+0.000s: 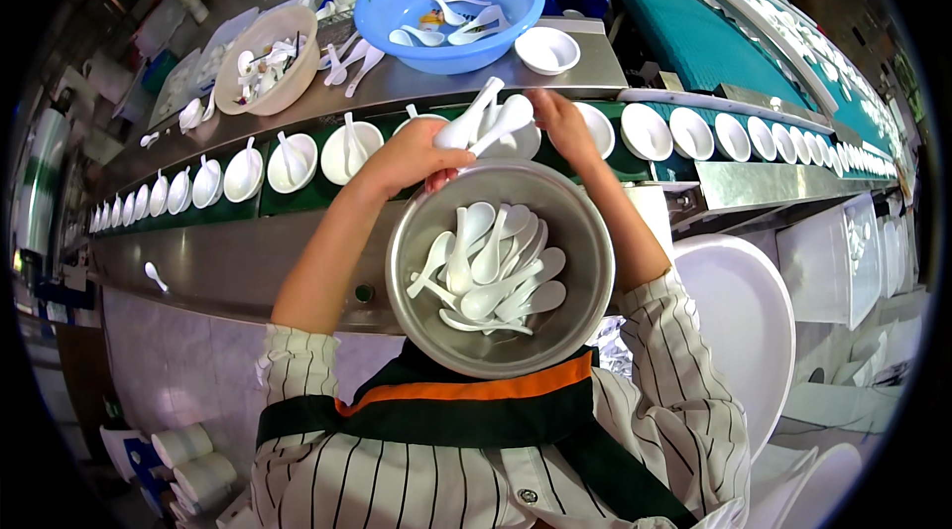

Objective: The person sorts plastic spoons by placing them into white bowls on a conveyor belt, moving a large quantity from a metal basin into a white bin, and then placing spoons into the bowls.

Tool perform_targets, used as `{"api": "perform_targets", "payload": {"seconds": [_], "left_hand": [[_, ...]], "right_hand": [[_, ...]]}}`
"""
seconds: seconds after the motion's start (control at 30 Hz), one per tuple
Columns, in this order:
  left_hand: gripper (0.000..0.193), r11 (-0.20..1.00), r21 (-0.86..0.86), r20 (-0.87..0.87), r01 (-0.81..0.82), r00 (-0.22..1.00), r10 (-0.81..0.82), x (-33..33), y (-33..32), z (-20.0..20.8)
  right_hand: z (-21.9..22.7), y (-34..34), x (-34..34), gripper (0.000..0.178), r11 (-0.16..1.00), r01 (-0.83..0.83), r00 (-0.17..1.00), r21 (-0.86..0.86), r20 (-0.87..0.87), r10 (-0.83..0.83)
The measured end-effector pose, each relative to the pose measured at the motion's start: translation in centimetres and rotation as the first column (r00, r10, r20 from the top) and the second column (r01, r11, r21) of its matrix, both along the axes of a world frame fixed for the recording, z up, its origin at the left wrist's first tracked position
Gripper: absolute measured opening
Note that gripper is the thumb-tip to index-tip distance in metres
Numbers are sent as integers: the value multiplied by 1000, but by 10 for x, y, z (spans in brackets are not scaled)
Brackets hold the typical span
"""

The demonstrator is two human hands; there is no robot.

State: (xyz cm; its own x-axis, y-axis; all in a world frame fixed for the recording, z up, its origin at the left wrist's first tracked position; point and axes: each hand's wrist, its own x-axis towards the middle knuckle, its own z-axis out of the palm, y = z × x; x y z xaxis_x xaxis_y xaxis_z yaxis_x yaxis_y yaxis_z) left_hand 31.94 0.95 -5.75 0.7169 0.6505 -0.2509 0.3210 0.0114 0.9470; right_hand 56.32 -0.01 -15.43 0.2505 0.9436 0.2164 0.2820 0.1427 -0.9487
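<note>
My left hand (421,154) is closed round a bunch of white spoons (468,122) above the far rim of a steel bowl (409,306). Several more white spoons (486,256) lie heaped inside that bowl, close against my body. Just right of the held spoons is my right hand (567,129), its fingertips partly hidden; whether they grip a spoon cannot be made out. Beneath the hands, a small white bowl (521,144) is partly covered on the green conveyor belt (322,186). White bowls with a spoon in each, such as this one (291,164), line the belt to the left.
Bowls without visible spoons, like this white bowl (647,132), run along the belt to the right. Beyond stand a blue basin (446,58) and a beige basin (268,103), both containing spoons. One white bowl (547,51) rests beside the blue basin. A teal conveyor (704,38) slopes away at far right.
</note>
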Motion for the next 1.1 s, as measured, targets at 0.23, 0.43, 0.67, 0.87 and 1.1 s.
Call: {"api": "perform_targets", "payload": {"seconds": [0.23,0.43,0.67,0.87,1.1], "left_hand": [[16,997,73,-28,18,999,-16,23,12,1],[37,996,64,-88,-58,994,64,48,36,-32],[39,993,87,-253,-80,962,100,55,60,-71],[43,643,756,-456,125,805,380,38,57,-93],[39,693,707,-592,138,651,475,14,59,-88]], "right_hand": [[58,-28,12,30,904,-411,802,-114,-517,299],[-3,-39,75,22,982,178,983,68,-52,-174],[-3,-48,36,29,963,255,854,91,446,-268],[0,-45,20,30,953,294,828,70,479,-291],[-32,-52,45,31,938,208,578,278,739,-347]]}}
